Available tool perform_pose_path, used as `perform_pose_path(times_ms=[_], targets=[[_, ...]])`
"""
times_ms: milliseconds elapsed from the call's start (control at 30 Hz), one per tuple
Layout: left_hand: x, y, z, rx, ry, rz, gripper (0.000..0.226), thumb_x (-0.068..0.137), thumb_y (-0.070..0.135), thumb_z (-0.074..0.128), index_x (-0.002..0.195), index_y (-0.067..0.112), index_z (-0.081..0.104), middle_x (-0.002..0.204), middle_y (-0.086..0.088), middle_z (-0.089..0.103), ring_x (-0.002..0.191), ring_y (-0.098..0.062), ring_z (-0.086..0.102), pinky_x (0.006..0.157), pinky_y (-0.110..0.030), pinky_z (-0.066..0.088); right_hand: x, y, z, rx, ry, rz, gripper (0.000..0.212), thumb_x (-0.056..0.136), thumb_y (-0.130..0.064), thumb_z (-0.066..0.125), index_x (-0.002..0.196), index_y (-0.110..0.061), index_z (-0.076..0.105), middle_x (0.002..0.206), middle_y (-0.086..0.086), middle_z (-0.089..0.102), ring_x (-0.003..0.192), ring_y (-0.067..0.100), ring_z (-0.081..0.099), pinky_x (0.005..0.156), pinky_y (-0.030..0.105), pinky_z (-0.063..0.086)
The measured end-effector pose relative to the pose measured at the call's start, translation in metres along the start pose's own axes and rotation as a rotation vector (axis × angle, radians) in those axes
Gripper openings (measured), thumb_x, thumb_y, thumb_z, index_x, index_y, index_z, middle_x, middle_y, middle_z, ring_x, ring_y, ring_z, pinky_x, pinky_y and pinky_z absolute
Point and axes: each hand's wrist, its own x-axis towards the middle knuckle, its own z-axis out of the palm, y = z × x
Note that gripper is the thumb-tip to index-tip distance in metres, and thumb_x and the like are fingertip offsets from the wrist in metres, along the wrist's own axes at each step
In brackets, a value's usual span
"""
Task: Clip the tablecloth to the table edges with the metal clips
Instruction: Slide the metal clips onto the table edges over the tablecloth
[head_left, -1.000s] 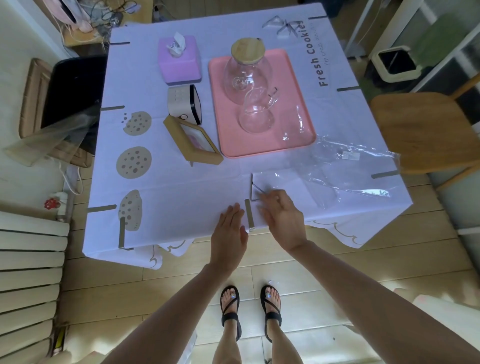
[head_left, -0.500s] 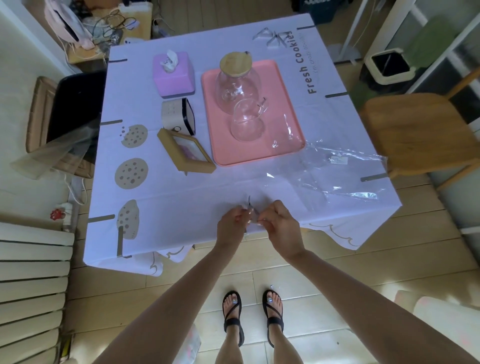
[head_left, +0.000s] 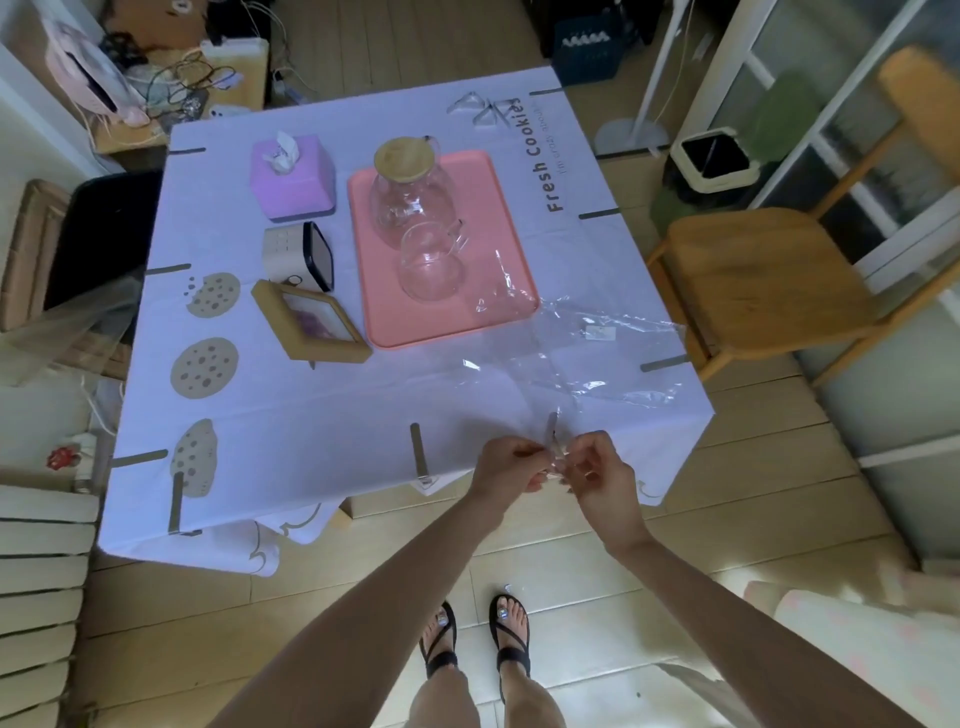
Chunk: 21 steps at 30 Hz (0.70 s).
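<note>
A white tablecloth (head_left: 322, 410) with cookie prints covers the table. Several metal clips pin its edges; one clip (head_left: 417, 451) sits on the near edge, another clip (head_left: 176, 503) at the near left corner. My left hand (head_left: 511, 465) and my right hand (head_left: 597, 470) meet at the near edge, right of the middle. Between them they pinch a metal clip (head_left: 551, 428) that stands nearly upright over the cloth edge. Its lower end is hidden by my fingers.
A pink tray (head_left: 498, 306) carries a glass jug and a glass cup. A clear plastic bag (head_left: 597, 358) lies near the right corner. A picture frame (head_left: 311, 325), a small clock and a purple tissue box (head_left: 293, 179) stand left. A wooden chair (head_left: 763, 270) is at right.
A second ago my left hand lay flat by the fixed clip while my right picked at a loose one. Both hands now hold that clip, farther right along the near edge.
</note>
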Motion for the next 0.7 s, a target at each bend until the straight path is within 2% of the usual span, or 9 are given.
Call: perform_pose_path(times_ms=[67,167,267,333,433,500,567,700], targets=[[0.0,-0.002,0.013,0.02,0.012,-0.002,0.019,0.081,0.003,0.066,0.066,0.015,0.063,0.061,-0.005,0.059,0.047,-0.008,0.051,0.054,-0.019,0.049,0.003,-0.003,-0.012,-0.007,0.087,0.026,0.032,0.082,0.005,0.06,0.091,-0.023,0.049,0.08,0.0,0.065,0.07,0.019,0.061,0.064,0.031,0.051],[0.001,-0.003,0.023,0.066,0.015,-0.003,0.021,0.081,0.004,0.066,0.066,0.016,0.06,0.06,-0.004,0.059,0.048,-0.008,0.052,0.055,-0.019,0.05,0.018,-0.004,-0.028,-0.034,0.21,0.093,0.023,0.085,-0.002,0.06,0.103,-0.016,0.056,0.1,0.001,0.062,0.078,0.019,0.059,0.07,0.027,0.046],[0.006,0.002,0.026,0.092,0.008,0.026,0.024,0.081,0.003,0.065,0.063,0.017,0.059,0.062,-0.005,0.059,0.052,-0.013,0.052,0.065,-0.027,0.052,0.036,-0.003,-0.034,-0.13,0.171,0.121,0.019,0.086,-0.005,0.059,0.104,-0.01,0.062,0.108,0.005,0.062,0.083,0.021,0.06,0.074,0.029,0.048],[0.015,0.006,0.027,0.11,0.016,0.042,0.025,0.08,0.003,0.064,0.061,0.018,0.057,0.065,-0.008,0.06,0.058,-0.02,0.052,0.073,-0.034,0.053,0.041,-0.005,-0.032,-0.116,0.149,0.139,0.018,0.084,-0.004,0.059,0.098,-0.013,0.066,0.102,0.004,0.066,0.082,0.019,0.061,0.074,0.028,0.049],[0.023,0.012,0.032,0.143,0.002,0.053,0.016,0.076,0.013,0.069,0.068,0.019,0.056,0.073,-0.011,0.063,0.066,-0.024,0.057,0.078,-0.036,0.054,0.04,-0.012,-0.032,-0.02,0.083,0.213,0.022,0.085,-0.006,0.055,0.085,-0.025,0.065,0.082,0.0,0.069,0.075,0.018,0.063,0.07,0.03,0.049],[0.027,0.012,0.037,0.162,-0.018,0.056,0.016,0.076,0.019,0.071,0.071,0.017,0.056,0.077,-0.011,0.065,0.064,-0.022,0.059,0.078,-0.036,0.056,0.034,-0.013,-0.033,0.033,0.033,0.253,0.019,0.087,-0.004,0.054,0.085,-0.02,0.065,0.073,0.002,0.066,0.061,0.01,0.062,0.06,0.022,0.049],[0.027,0.011,0.043,0.179,-0.036,0.05,0.016,0.081,0.018,0.069,0.072,0.015,0.055,0.08,-0.011,0.065,0.06,-0.018,0.058,0.075,-0.034,0.056,0.026,-0.009,-0.035,0.052,0.007,0.272,0.019,0.085,0.004,0.052,0.086,-0.012,0.063,0.069,0.004,0.064,0.047,0.002,0.055,0.048,0.014,0.042],[0.029,0.008,0.066,0.23,-0.081,0.035,0.022,0.084,0.012,0.066,0.066,0.015,0.056,0.074,-0.013,0.062,0.059,-0.017,0.056,0.076,-0.035,0.056,0.022,0.01,-0.049,0.073,0.002,0.326,0.018,0.084,0.007,0.052,0.084,-0.007,0.065,0.068,0.008,0.064,0.045,0.009,0.053,0.045,0.018,0.043]])
